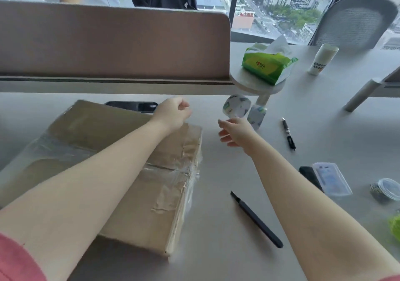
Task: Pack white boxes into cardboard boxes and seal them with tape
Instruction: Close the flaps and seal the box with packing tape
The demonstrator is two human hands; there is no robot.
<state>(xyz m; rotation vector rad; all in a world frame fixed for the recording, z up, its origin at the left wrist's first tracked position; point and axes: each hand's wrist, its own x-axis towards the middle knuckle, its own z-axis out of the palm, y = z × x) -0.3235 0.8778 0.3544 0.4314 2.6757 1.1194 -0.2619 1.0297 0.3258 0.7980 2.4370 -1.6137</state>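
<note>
A closed cardboard box lies on the grey table, its top seam and right edge covered with clear tape. My left forearm crosses over the box, and my left hand hovers above its far right corner with the fingers curled into a fist; nothing shows in it. My right hand is to the right of the box with relaxed, spread fingers. Just beyond its fingertips is a white tape roll with green print, apart from the hand. No white boxes are in sight.
A black utility knife lies right of the box and a pen farther right. A black phone sits behind the box against the brown partition. A green tissue pack, white bottle, plastic case and clip tub stand right.
</note>
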